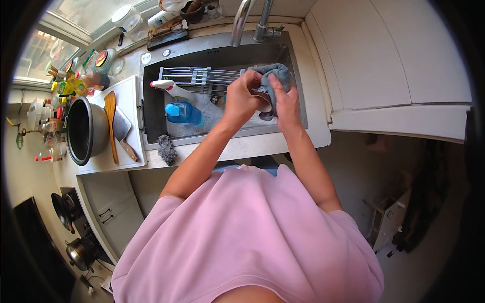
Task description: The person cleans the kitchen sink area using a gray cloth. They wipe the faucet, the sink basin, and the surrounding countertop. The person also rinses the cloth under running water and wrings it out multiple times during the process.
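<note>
Over the right part of a metal sink [223, 133], my left hand [243, 96] grips a small round vessel [264, 101], perhaps a cup or bowl, whose rim shows between my hands. My right hand [285, 100] holds a grey-blue cloth [278, 74] against the vessel's far side; fingers and cloth hide much of it. Below and to the left, a metal rack [197, 75] spans the basin. A white spray bottle with a red nozzle [178, 91] leans in the sink. Beside it is a blue bottle [185, 113]. Suds [210, 113] lie on the basin floor.
A chrome faucet [262, 28] rises behind the sink. On the left, a white cutting board [130, 92] carries a dark pot [89, 130], a wooden spatula [110, 125] and a cleaver [122, 127]. A grey scrubber [167, 150] sits at the counter's front edge. Several jars and bottles line the window side.
</note>
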Demonstrator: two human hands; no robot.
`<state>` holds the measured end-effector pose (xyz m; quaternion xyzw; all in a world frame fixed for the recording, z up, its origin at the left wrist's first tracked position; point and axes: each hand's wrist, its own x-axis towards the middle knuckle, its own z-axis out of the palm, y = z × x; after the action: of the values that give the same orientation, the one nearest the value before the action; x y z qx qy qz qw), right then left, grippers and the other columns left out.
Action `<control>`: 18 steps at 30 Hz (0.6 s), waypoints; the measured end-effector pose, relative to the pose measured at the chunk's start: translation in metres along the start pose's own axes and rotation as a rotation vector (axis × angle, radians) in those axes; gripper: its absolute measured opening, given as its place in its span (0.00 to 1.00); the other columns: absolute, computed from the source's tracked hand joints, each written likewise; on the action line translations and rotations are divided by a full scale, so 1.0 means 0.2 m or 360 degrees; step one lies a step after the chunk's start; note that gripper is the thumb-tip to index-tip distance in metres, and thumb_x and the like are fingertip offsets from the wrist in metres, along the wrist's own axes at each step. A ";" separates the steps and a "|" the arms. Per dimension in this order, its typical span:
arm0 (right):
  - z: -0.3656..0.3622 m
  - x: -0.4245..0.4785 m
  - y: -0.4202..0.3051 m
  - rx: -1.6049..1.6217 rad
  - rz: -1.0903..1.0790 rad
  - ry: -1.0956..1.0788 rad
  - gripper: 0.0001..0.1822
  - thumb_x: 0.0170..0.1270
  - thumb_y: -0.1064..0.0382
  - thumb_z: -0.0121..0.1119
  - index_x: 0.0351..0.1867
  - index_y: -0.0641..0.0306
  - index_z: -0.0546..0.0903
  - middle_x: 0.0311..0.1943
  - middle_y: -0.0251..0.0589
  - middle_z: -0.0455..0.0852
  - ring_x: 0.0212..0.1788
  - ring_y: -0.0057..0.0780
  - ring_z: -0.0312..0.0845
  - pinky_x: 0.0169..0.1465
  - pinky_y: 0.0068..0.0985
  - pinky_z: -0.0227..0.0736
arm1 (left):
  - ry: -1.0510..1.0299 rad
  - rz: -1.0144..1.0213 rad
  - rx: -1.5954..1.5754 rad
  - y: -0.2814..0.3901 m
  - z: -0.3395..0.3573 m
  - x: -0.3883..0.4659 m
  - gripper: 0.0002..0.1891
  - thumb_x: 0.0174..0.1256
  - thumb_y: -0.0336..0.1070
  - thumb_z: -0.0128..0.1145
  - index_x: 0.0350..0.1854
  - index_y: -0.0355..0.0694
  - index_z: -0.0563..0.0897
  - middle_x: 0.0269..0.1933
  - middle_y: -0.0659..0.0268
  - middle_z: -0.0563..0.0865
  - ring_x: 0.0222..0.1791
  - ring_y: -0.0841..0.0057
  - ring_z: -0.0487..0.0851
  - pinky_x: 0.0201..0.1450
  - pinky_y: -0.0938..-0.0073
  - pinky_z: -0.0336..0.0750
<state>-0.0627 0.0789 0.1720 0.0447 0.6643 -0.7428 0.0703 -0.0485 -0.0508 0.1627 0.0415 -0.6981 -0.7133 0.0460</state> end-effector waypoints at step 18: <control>-0.37 1.05 0.06 -0.1611 -0.0416 -0.0022 0.28 0.64 0.35 0.57 0.45 0.59 0.86 0.31 0.44 0.88 0.38 0.40 0.85 0.43 0.40 0.77 | 0.0132 -0.0565 -0.0857 -0.07 0.02 0.08 0.34 0.51 0.19 0.66 0.65 0.38 0.72 0.54 0.62 0.79 0.54 0.71 0.83 0.62 0.71 0.78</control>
<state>-0.2693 0.1422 0.1178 -0.0832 0.9398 -0.3314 -0.0059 -0.0651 -0.0488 0.1493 0.1780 -0.4637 -0.8669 -0.0415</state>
